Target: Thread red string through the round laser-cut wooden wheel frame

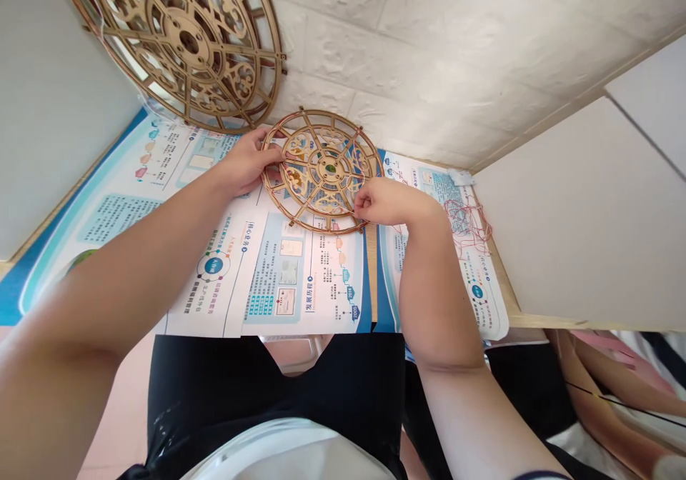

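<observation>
A small round wooden wheel (331, 168) with cut-out scrollwork and spokes is tilted up above the printed sheets. My left hand (249, 160) is closed on its left rim, thumb on the near face. At the lower right of the rim, my right hand (372, 201) has its fingers pinched together on a thin wire. Pale and reddish wires run over the wheel's face and along its ring. The fingertips partly hide the pinched spot.
A larger wooden wheel (189, 41) of similar pattern leans on the white brick-patterned wall (429, 66). Tangled red and white wires (469, 224) lie at the right of the desk. Printed posters (214, 301) cover the desk. Panels flank both sides; another person's arm (605, 401) shows lower right.
</observation>
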Motion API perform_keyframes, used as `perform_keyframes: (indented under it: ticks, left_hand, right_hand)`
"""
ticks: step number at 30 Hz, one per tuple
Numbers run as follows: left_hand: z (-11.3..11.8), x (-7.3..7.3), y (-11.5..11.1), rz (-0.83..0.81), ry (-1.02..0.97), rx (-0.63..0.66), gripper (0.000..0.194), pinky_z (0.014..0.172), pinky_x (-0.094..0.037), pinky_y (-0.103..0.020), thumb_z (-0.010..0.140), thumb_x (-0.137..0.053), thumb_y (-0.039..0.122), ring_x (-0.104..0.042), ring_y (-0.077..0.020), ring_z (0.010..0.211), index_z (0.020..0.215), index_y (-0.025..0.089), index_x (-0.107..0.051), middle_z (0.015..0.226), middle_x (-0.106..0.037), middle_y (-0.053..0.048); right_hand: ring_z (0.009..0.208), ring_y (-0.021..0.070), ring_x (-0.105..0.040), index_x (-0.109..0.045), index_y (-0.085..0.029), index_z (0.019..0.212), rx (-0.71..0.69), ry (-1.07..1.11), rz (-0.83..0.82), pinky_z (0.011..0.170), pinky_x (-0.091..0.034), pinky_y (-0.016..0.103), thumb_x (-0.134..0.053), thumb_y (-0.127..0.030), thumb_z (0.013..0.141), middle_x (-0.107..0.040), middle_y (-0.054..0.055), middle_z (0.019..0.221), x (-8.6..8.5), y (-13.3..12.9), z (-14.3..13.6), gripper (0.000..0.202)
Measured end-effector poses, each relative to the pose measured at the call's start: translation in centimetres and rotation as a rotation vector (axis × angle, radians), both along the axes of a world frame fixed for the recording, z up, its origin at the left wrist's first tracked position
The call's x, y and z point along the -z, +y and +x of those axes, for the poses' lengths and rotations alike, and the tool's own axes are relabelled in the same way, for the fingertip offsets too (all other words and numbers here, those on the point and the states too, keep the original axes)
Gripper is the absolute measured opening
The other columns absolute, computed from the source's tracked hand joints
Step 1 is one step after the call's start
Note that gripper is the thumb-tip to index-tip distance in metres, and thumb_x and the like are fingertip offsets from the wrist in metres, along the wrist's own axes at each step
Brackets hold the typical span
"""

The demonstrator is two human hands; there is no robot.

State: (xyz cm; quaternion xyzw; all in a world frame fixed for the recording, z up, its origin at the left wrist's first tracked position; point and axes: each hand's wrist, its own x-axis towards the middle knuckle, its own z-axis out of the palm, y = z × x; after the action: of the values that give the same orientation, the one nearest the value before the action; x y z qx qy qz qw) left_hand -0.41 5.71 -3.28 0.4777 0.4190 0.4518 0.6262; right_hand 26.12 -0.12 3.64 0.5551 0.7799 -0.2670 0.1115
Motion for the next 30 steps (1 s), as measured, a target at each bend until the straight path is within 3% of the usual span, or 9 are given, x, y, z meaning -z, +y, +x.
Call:
perform_keyframes:
  ticks: [7, 16, 22, 30]
  left_hand:
    - [0.2, -0.1, 0.0, -0.015, -0.001, -0.023, 0.046, 0.09, -0.055, -0.053, 0.06, -0.084, 0.018, -0.062, -0.0207, 0.081, 0.099, 0.021, -0.059, 0.079, -0.064, 0.001]
    - [-0.1, 0.8, 0.5, 0.001, -0.011, -0.011, 0.042, 0.098, -0.051, -0.064, 0.066, -0.082, 0.017, -0.067, -0.0256, 0.087, 0.101, 0.02, -0.058, 0.079, -0.065, -0.001]
    - [-0.1, 1.0, 0.6, 0.032, 0.022, -0.015, 0.039, 0.088, -0.058, -0.053, 0.066, -0.081, 0.017, -0.07, -0.0305, 0.096, 0.099, 0.02, -0.06, 0.086, -0.065, -0.004]
    - [-0.2, 1.2, 0.7, 0.026, 0.023, -0.026, 0.041, 0.083, -0.062, -0.048, 0.065, -0.082, 0.017, -0.071, -0.0318, 0.098, 0.102, 0.02, -0.063, 0.092, -0.068, -0.006]
  right_hand:
    - [0.065, 0.0157, -0.058, -0.072, -0.018, 0.074, 0.016, 0.018, 0.054, 0.058, -0.037, 0.028, -0.068, -0.014, 0.077, -0.069, 0.001, 0.072, 0.2, -0.1, 0.0, 0.006]
    - [0.066, 0.0145, -0.057, -0.073, -0.017, 0.08, 0.016, 0.102, 0.103, 0.061, -0.037, 0.027, -0.064, -0.017, 0.079, -0.069, 0.001, 0.075, 0.4, 0.2, 0.1, 0.009]
    - [0.063, 0.0143, -0.053, -0.07, -0.018, 0.074, -0.051, 0.094, 0.049, 0.059, -0.035, 0.028, -0.058, -0.01, 0.076, -0.065, 0.0, 0.069, 0.5, 0.3, 0.7, 0.015]
    - [0.063, 0.014, -0.054, -0.073, -0.018, 0.075, -0.011, 0.07, 0.066, 0.06, -0.036, 0.029, -0.065, -0.017, 0.08, -0.067, 0.001, 0.07, 0.1, 0.0, 0.0, 0.01]
